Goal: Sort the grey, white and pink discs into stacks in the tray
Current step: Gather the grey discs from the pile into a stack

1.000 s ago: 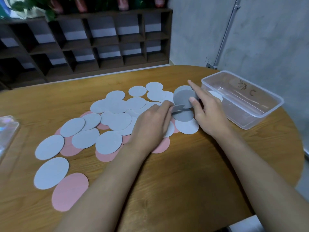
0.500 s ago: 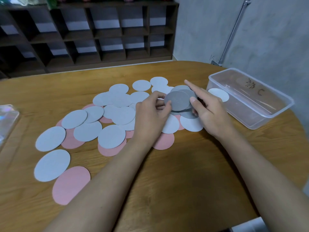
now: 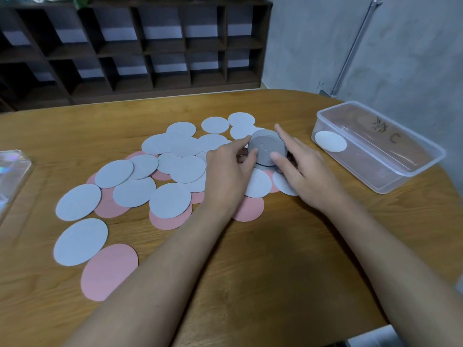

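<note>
Discs, dark grey and round, stacked a few deep, tilt between my hands; left hand pinches one edge, right hand the other, tray right of it.

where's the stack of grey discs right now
In the head view, right of centre: the stack of grey discs is pinched between the left hand and right hand over the scattered discs, left of the tray.

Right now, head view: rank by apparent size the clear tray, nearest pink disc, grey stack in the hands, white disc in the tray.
1. clear tray
2. nearest pink disc, enlarged by nearness to the camera
3. grey stack and white disc in the tray: look alike, not ranked
</note>
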